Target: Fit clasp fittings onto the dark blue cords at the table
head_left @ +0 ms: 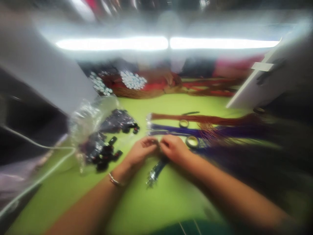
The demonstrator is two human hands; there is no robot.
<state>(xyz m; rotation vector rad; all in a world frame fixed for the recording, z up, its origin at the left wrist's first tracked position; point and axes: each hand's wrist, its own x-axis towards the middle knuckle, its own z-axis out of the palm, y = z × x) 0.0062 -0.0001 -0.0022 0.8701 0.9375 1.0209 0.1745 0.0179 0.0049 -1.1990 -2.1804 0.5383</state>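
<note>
My left hand (pixel 143 148) and my right hand (pixel 174 148) meet over the middle of the green table top (pixel 137 202). Both are closed, with fingertips pinched close together. Whatever sits between them is too small and blurred to name. Just below my right hand lies a short bundle of dark wires (pixel 160 164) with shiny metal ends (pixel 152 178); whether my hand touches it I cannot tell. Beyond my fingers, a bundle of blue-purple wires (pixel 171 129) runs to the right. A roll of dark tape (pixel 192 142) lies beside my right hand.
At the left, clear plastic bags (pixel 84 122) lie by loose black connectors (pixel 106 155). Red-brown wires (pixel 176 117) and a smaller tape roll (pixel 184 123) lie farther back. Bundles with white ends (pixel 133 80) line the back. A white cable (pixel 46 178) crosses the left side; lit tubes (pixel 112 43) hang above.
</note>
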